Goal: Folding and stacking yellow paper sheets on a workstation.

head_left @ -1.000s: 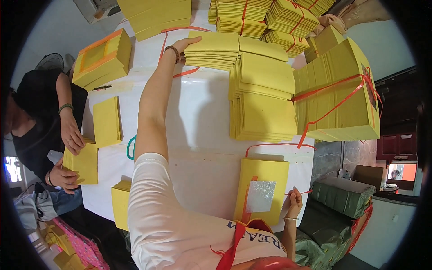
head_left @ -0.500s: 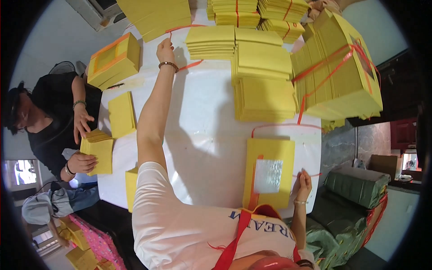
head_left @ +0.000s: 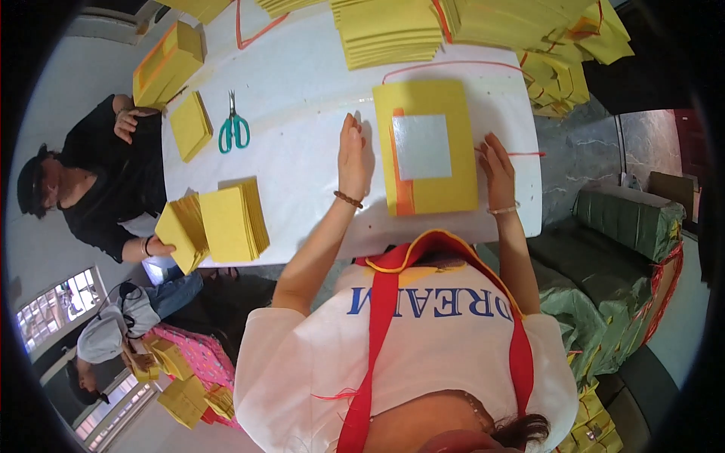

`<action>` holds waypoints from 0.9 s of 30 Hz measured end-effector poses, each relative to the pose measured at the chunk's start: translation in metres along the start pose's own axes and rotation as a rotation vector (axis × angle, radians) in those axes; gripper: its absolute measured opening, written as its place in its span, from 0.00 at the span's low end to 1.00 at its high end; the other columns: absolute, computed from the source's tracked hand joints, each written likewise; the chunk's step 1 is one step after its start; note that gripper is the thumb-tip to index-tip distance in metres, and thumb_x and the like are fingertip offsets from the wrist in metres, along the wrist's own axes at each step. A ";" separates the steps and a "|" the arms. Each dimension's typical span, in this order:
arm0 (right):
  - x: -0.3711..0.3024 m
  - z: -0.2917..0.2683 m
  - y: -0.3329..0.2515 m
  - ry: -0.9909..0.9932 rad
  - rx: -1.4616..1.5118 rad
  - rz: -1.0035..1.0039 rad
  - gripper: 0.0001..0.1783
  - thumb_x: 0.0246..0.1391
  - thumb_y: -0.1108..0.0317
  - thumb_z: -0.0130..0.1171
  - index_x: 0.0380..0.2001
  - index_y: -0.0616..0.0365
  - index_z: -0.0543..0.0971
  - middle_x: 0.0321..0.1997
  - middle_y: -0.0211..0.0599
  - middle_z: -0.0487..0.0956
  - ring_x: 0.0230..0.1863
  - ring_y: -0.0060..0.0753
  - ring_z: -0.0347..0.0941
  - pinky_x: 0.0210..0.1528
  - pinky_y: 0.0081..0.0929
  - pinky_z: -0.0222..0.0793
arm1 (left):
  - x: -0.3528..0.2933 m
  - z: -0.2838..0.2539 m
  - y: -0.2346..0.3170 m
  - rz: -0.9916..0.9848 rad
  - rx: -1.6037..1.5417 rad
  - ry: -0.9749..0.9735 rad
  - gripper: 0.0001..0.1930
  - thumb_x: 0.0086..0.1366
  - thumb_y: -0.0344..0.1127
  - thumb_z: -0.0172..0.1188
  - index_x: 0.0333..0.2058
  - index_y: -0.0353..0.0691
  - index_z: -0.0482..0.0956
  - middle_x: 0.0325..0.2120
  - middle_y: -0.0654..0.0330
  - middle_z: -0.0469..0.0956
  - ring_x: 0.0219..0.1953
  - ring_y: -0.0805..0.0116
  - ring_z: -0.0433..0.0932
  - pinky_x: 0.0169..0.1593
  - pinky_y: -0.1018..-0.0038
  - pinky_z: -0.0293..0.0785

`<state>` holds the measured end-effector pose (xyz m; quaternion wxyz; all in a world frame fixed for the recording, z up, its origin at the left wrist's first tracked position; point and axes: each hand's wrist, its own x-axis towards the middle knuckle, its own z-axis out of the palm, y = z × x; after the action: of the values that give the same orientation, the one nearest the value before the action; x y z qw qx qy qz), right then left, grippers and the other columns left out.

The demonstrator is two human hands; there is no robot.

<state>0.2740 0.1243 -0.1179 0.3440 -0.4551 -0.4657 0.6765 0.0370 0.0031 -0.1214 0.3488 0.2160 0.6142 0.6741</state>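
A stack of yellow paper envelopes (head_left: 434, 198) lies on the white table in front of me, with a greyish rectangular sheet (head_left: 423, 147) and an orange strip on its top. My left hand (head_left: 352, 157) is upright beside the stack's left edge, a small gap away, fingers stretched out and nothing in them. By the right edge is my right hand (head_left: 498, 170), fingers apart and its tips close to the stack. I cannot tell whether they touch it. A red plastic strap (head_left: 453, 63) curves past the stack's far end; another red strap (head_left: 529, 154) runs out beside my right hand.
Teal-handled scissors (head_left: 233, 121) lie to the left. A co-worker (head_left: 87, 189) at the table's left edge holds yellow envelopes by more envelope piles (head_left: 230, 226). Larger yellow stacks (head_left: 389, 34) line the far side. Green wrapped bales (head_left: 627, 226) stand at the right.
My left hand has come back from the far strap to the stack's left side and opened. My right hand's fingers have loosened from a pinch. The view has shifted; scissors now show.
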 end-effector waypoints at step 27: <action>-0.005 -0.007 0.013 -0.341 -0.689 -0.655 0.13 0.56 0.62 0.48 0.32 0.53 0.81 0.46 0.30 0.78 0.58 0.41 0.64 0.59 0.36 0.54 | -0.073 0.005 0.038 0.847 1.089 -0.699 0.19 0.48 0.37 0.63 0.41 0.40 0.74 0.38 0.58 0.71 0.42 0.60 0.68 0.44 0.68 0.66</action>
<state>0.2812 0.1181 -0.1295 0.2870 -0.2554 -0.8299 0.4046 0.0810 -0.0476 -0.0735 0.0793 0.7739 0.5783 0.2455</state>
